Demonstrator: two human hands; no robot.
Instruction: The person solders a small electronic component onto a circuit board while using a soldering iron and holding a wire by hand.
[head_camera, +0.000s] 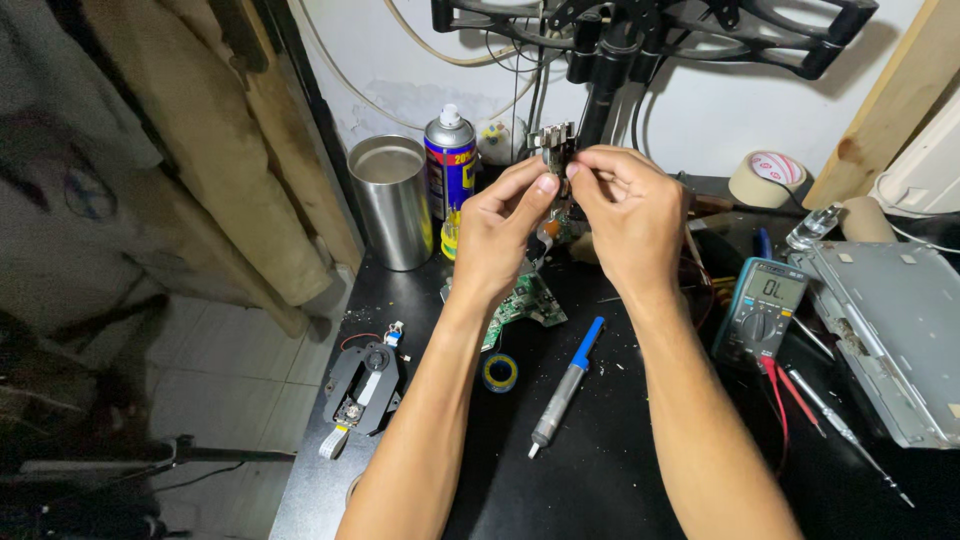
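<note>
My left hand (500, 235) and my right hand (628, 215) are raised together above the black table (610, 470). Both pinch a small metal electronic part (555, 140) between thumbs and fingertips. Below the hands lies a green circuit board (528, 300), partly hidden by my left wrist. An orange bit hangs under the part, behind my fingers.
A steel cup (392, 200) and a blue-yellow spray can (449, 165) stand at the back left. A disc drive mechanism (365, 385), tape roll (499, 372), blue-handled tool (568, 385), multimeter (762, 310) with red leads, screwdriver (850, 435) and metal chassis (895, 330) lie around. Masking tape (768, 178) sits behind.
</note>
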